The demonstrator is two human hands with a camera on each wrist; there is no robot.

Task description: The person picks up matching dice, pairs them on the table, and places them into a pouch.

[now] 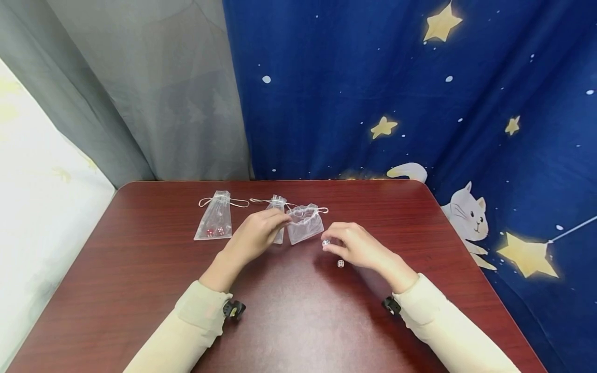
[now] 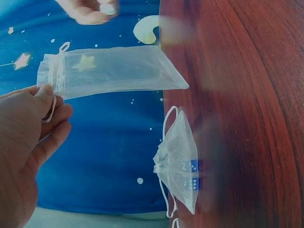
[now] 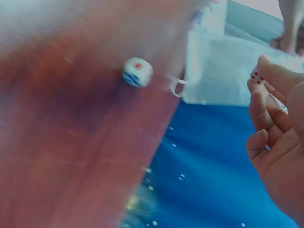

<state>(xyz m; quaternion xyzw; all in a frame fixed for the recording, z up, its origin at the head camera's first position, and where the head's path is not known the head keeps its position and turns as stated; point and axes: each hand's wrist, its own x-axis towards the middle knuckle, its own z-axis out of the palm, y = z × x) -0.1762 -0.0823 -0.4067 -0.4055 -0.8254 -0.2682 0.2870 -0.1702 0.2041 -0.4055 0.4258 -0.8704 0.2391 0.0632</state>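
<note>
My left hand [image 1: 258, 234] pinches the gathered top of a sheer white drawstring bag [image 1: 306, 228]. In the left wrist view, thumb and fingers grip this bag [image 2: 111, 71] beside its cord, and its body stretches out sideways. My right hand [image 1: 358, 245] holds a small white die [image 1: 326, 242] between thumb and fingertips, to the right of the bag. Red pips show on that die [image 3: 257, 76] in the right wrist view. Another white die [image 1: 341, 263] lies on the table just below the right hand.
A sheer bag with red dice [image 1: 216, 223] lies at the left on the dark red table [image 1: 298, 321]. Another sheer bag with blue dice [image 2: 178, 164] lies between, partly hidden by the left hand in the head view. Curtains [image 1: 326, 103] hang behind the table.
</note>
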